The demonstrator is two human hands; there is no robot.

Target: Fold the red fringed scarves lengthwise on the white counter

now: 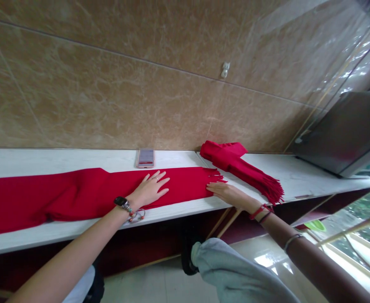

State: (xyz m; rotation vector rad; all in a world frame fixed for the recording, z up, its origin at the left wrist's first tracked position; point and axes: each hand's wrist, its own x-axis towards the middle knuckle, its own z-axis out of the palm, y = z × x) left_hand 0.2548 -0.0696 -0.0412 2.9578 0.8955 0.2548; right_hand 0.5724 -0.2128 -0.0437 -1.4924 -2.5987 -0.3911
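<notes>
White ledge (77, 162) bears a red scarf (62, 195) lengthwise, fringe pointing right, under left hand (150, 189) and right hand (231, 195), fingers splayed flat.

I count two red fringed woollen scarves on my feed: the long spread scarf (77, 195) lies just in front of the one pink slab-shaped phone (146, 158), and the bunched scarf (241, 166) sits to the right of that phone. One long white bench (298, 172) carries all three. There are two hands, both flat with fingers spread: the left hand (150, 189) just in front of the phone, the right hand (229, 194) further right of it. One black wristwatch (121, 201) shows, and one small white wall hook (225, 70) sits above and right of the phone.
</notes>
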